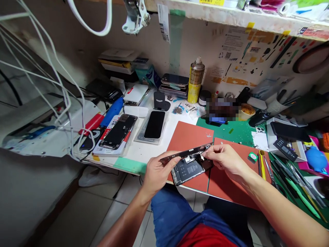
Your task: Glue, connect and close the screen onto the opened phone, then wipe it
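An opened phone body (189, 171) rests at the front edge of the orange-brown mat, its battery and inner parts facing up. Above it the detached phone screen (189, 153) is tilted up on its long edge. My left hand (160, 168) grips the left end of this screen between thumb and fingers. At the right end, my right hand (223, 158) has thumb and forefinger pinched together beside a small flex cable (202, 157). What those fingertips hold is hidden.
A black phone (154, 125) and a phone frame (119, 130) lie to the left. Tweezers and picks (295, 185) spread over the green mat (238, 132) at right. A spray can (195, 80) stands behind, under a shelf (231, 17). White cables (61, 82) hang at left.
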The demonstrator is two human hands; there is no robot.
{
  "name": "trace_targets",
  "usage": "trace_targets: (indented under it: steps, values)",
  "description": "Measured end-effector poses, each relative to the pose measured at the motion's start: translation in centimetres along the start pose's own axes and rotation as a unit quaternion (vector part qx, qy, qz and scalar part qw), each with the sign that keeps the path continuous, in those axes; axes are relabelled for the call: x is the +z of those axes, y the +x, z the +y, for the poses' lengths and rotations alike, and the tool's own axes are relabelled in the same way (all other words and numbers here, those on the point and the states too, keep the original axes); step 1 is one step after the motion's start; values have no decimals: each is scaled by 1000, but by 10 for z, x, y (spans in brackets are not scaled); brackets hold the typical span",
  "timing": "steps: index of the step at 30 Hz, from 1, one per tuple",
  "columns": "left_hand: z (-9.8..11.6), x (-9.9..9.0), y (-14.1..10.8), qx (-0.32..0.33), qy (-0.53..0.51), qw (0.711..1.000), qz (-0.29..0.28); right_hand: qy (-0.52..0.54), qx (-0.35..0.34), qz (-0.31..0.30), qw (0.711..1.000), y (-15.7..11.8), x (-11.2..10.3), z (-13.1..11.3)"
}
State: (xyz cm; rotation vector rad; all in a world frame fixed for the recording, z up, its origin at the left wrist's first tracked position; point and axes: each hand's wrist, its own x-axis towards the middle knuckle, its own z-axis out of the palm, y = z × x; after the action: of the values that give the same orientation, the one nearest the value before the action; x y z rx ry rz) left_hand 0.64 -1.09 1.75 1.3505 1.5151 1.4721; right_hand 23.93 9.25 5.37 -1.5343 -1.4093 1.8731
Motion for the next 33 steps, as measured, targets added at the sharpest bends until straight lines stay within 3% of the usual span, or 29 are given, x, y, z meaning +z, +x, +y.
trace_targets:
  steps: [15, 24, 33]
  values:
    - [-13, 7, 7, 36, 25, 999, -20, -61, -32, 87, 994, 16, -4, 21]
    - [-26, 12, 2, 48, 28, 998, -12, -97, -30, 98, 990, 22, -3, 27]
    - [-25, 12, 3, 49, 39, 998, -17, -143, -44, 111, 982, 25, -3, 33]
